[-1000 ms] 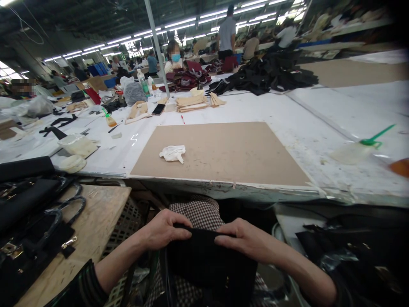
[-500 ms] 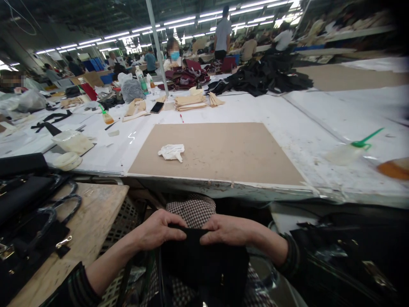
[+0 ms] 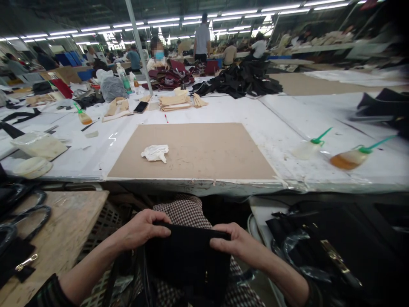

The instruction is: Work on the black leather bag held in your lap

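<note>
A black handbag [image 3: 191, 251] rests on my lap, over checkered cloth [image 3: 182, 211], its top edge towards the table. My left hand [image 3: 147, 230] pinches the left part of that edge, thumb on the near face and fingers behind. On the right part, my right hand [image 3: 231, 241] grips the same edge in the same way. Fingers of both hands are partly hidden behind the bag. A small gold fitting shows low on its face.
A white-covered table holds a brown board [image 3: 194, 149] with a crumpled white cloth [image 3: 155, 153]. Bottles with green spouts [image 3: 351, 157] stand right. More black bags [image 3: 335, 247] lie at right, others on a wooden board [image 3: 73, 213] at left. Several people work further back.
My hands have moved apart along the bag's top edge, the right one outward. The view has turned right, bringing the second spouted bottle and dark pieces into sight.
</note>
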Demonstrator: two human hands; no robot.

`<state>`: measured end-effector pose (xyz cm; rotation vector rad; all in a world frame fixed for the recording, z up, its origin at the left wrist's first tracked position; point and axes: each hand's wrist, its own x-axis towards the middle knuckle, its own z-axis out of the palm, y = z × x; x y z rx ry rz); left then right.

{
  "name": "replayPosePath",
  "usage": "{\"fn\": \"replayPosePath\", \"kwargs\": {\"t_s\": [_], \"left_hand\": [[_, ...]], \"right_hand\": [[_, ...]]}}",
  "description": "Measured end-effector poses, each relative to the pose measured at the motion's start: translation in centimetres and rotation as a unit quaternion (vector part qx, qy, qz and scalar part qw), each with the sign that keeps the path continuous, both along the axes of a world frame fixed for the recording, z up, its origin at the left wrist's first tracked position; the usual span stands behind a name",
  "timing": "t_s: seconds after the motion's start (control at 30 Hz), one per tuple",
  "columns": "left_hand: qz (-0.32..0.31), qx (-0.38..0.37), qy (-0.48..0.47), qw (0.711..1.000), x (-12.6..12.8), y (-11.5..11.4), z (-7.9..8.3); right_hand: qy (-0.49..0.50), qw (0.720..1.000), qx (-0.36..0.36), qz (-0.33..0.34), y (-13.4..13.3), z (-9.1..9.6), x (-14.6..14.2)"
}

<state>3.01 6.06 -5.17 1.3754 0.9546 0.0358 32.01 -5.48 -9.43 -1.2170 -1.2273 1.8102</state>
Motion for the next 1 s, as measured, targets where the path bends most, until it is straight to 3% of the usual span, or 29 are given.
{"fn": "replayPosePath", "kwargs": {"t_s": [0.3,0.53,0.63,0.73,0.8,0.9,1.0], "left_hand": [[0.0,0.011,0.018,1.0,0.0,-0.5,0.5],[-0.025,0.06,0.045,0.997,0.1,-0.6,0.5],[-0.095,0.133,0.091,0.982,0.5,0.0,1.7],[-0.191,0.253,0.124,0.94,1.8,0.3,3.5],[-0.231,0.286,0.102,0.925,3.4,0.3,4.4],[-0.258,0.223,0.033,0.939,5.9,-0.1,4.5],[-0.254,0.135,0.003,0.958,7.6,-0.2,3.5]], "right_hand": [[-0.053,0.997,0.063,0.013,-0.2,0.4,-0.2],[-0.117,0.985,0.116,-0.044,-0.9,-0.5,-0.9],[-0.113,0.986,0.116,-0.045,-1.1,-0.3,-0.9],[-0.108,0.987,0.112,-0.035,-1.1,0.4,-1.0],[-0.112,0.987,0.116,-0.026,-1.1,0.7,-1.1],[-0.127,0.982,0.136,-0.018,-1.3,1.0,-1.2],[-0.144,0.978,0.149,-0.015,-1.6,1.0,-1.2]]}}
